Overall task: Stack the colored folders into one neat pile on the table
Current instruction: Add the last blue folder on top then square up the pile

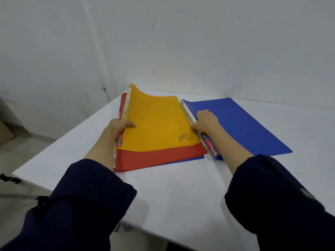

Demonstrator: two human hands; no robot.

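A yellow folder (157, 122) lies on top of a red folder (159, 156), with a thin blue folder edge (200, 157) showing beneath them. My left hand (117, 127) grips the spine side of the yellow folder, thumb on its cover; its far corner curls upward. A separate blue folder (241, 127) lies to the right on the white table (181, 192). My right hand (204, 122) rests at that folder's white spine, fingers closed around the spine's edge, touching the yellow folder's right edge.
The table's left edge (63, 140) drops to a pale floor, with a cardboard box (5, 131) at far left. A white wall (181, 51) stands just behind the table. Dark sleeves cover both forearms.
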